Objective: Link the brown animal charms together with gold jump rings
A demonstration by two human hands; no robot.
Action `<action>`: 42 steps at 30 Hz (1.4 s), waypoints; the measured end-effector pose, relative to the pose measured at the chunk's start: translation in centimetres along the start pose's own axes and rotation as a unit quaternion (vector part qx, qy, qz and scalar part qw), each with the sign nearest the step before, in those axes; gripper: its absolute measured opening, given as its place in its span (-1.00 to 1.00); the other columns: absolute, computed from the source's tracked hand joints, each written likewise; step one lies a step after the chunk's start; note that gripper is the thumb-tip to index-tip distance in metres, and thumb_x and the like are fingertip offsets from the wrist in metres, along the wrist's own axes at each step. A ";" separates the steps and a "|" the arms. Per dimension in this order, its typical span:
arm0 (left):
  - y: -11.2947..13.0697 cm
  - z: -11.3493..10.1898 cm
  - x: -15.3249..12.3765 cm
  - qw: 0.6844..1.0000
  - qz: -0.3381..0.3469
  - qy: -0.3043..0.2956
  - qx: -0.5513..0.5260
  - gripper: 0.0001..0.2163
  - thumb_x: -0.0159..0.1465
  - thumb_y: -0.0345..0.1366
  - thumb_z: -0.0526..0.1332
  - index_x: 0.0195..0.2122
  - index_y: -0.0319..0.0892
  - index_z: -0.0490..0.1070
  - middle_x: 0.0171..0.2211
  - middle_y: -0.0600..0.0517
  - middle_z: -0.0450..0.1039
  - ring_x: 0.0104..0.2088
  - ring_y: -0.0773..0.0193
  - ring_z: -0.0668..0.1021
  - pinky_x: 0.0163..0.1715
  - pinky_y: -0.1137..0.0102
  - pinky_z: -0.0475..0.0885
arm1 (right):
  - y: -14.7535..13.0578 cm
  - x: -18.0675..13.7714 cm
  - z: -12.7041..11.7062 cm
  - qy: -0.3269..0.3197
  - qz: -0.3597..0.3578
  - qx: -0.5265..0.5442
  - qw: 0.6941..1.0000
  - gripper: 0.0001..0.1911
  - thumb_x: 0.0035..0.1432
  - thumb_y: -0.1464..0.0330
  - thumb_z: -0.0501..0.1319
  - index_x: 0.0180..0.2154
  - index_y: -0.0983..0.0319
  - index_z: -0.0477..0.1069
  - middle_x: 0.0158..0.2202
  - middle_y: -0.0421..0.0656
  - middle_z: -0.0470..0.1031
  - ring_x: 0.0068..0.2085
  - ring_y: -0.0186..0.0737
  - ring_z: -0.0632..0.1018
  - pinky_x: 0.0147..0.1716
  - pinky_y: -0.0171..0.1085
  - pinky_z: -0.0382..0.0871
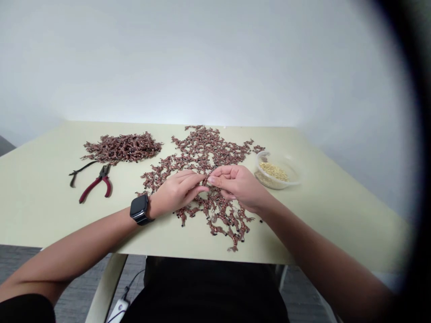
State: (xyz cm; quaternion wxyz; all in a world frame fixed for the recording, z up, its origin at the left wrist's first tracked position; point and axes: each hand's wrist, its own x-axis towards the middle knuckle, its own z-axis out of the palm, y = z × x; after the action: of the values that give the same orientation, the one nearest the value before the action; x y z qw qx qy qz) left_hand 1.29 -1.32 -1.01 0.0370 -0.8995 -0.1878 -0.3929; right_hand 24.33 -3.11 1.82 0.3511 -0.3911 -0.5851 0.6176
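Note:
My left hand (180,190) and my right hand (235,184) meet fingertip to fingertip over a wide scatter of small brown horse-shaped charms (208,154) on the pale green table (40,197). Both hands are pinched together on something tiny between the fingertips; I cannot make out what it is. My left wrist carries a black smartwatch (139,209). More of the brown charms lie under and in front of my hands near the table's front edge.
A second heap of brown charms (123,147) lies at the back left. Red-handled pliers (97,183) and a black cord rest left of my hands. A clear plastic bowl (278,169) of small gold pieces stands right of my right hand. A white wall rises behind.

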 end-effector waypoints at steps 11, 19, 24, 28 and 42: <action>0.6 -0.1 0.3 0.997 -0.048 0.017 -0.057 -0.78 0.36 -0.30 0.29 0.00 -0.25 0.44 -0.29 -0.08 0.57 -0.32 0.26 0.57 -0.29 0.37 0.51 | 0.1 -0.1 -0.3 -0.001 -0.036 -0.044 0.998 -0.73 0.17 0.14 0.39 -0.28 0.22 0.53 -0.61 -0.32 0.28 -0.64 -0.46 0.18 -0.66 -0.36 -0.03; 0.6 0.0 0.3 0.997 -0.055 0.011 -0.053 -0.78 0.37 -0.28 0.27 0.00 -0.24 0.44 -0.27 -0.09 0.58 -0.32 0.26 0.58 -0.29 0.36 0.51 | -0.2 -0.2 0.2 0.007 -0.043 -0.045 0.998 -0.75 0.20 0.16 0.37 -0.30 0.22 0.50 -0.58 -0.31 0.31 -0.65 -0.48 0.21 -0.67 -0.37 -0.02; 0.7 0.0 0.4 0.997 -0.063 0.008 -0.046 -0.78 0.38 -0.29 0.27 0.00 -0.25 0.44 -0.24 -0.11 0.58 -0.29 0.25 0.59 -0.27 0.35 0.52 | -0.6 -0.5 0.6 0.040 -0.057 -0.075 0.995 -0.78 0.27 0.20 0.30 -0.31 0.23 0.49 -0.60 -0.31 0.30 -0.66 -0.47 0.22 -0.67 -0.36 -0.01; 0.7 0.0 0.5 0.998 -0.056 0.006 -0.037 -0.78 0.38 -0.29 0.26 0.01 -0.25 0.43 -0.24 -0.11 0.58 -0.29 0.24 0.59 -0.28 0.34 0.53 | -0.8 -0.6 0.8 0.035 -0.038 -0.069 0.996 -0.79 0.23 0.22 0.33 -0.32 0.24 0.49 -0.63 -0.32 0.25 -0.66 -0.48 0.19 -0.67 -0.36 -0.06; -0.3 0.0 0.3 1.000 0.004 0.021 0.011 -0.67 0.37 -0.36 0.27 0.13 -0.27 0.37 -0.18 -0.15 0.59 -0.24 0.20 0.58 -0.24 0.29 0.57 | -0.4 -0.4 1.3 -0.006 0.023 0.110 0.994 -0.70 0.10 0.21 0.44 -0.30 0.29 0.49 -0.44 -0.27 0.30 -0.57 -0.52 0.07 -0.65 -0.37 -0.13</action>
State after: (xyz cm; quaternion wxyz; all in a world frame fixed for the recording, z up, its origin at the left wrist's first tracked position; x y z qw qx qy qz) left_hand 1.36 -0.99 -0.85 0.0524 -0.8911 -0.1881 -0.4096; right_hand 23.31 -4.01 2.30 0.3742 -0.3603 -0.5066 0.6882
